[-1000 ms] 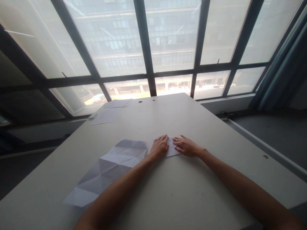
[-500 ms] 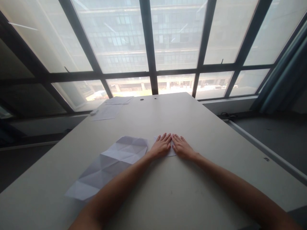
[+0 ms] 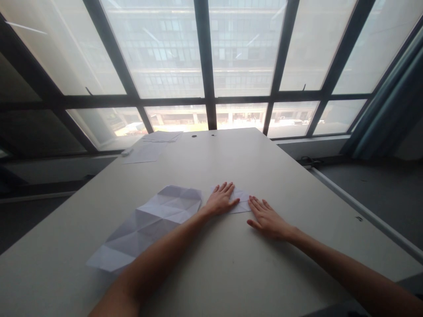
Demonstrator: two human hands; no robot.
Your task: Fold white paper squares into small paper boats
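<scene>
A small folded white paper (image 3: 242, 203) lies flat on the table, partly covered by my hands. My left hand (image 3: 220, 199) rests on its left part, fingers stretched out and thumb apart. At the paper's right edge, the fingertips of my right hand (image 3: 267, 219) touch down with the fingers extended and the thumb spread away. To the left, a larger creased sheet of white paper (image 3: 152, 224) stands slightly raised along its fold lines. My left forearm hides part of its near edge.
The white table (image 3: 224, 163) reaches toward a window wall (image 3: 208, 61). Several sheets of paper (image 3: 147, 151) lie at its far left, beside a small pale object (image 3: 127, 152). A round dark spot (image 3: 194, 136) shows near the far edge. A curtain (image 3: 380, 105) hangs at right.
My right hand has moved right and toward me, away from my left hand, uncovering more of the folded paper. My left hand stays nearly in place.
</scene>
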